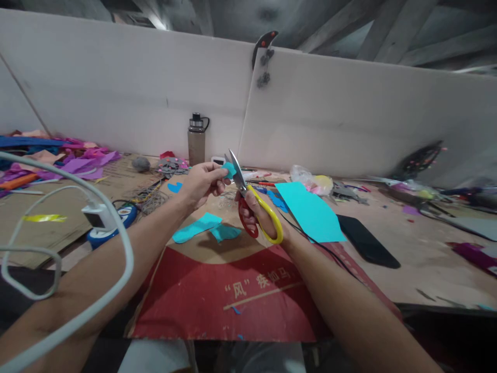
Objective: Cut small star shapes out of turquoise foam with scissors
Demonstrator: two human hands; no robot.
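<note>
My left hand (pixel 202 181) pinches a small teal paper piece (pixel 229 169) above the table. My right hand (pixel 259 211) grips scissors (pixel 252 203) with one red and one yellow handle loop; the blades point up and meet the teal piece. Below the hands, teal offcuts (pixel 196 228) lie on a red and tan cardboard sheet (pixel 233 295). A larger teal sheet (pixel 310 212) lies just to the right of my right hand.
A grey water bottle (pixel 196 140) stands by the white back wall. Purple and pink paper scraps (pixel 77 163) pile up at the left. A black phone (pixel 367 241) lies at the right. A white charger and cable (pixel 97 216) cross the left foreground.
</note>
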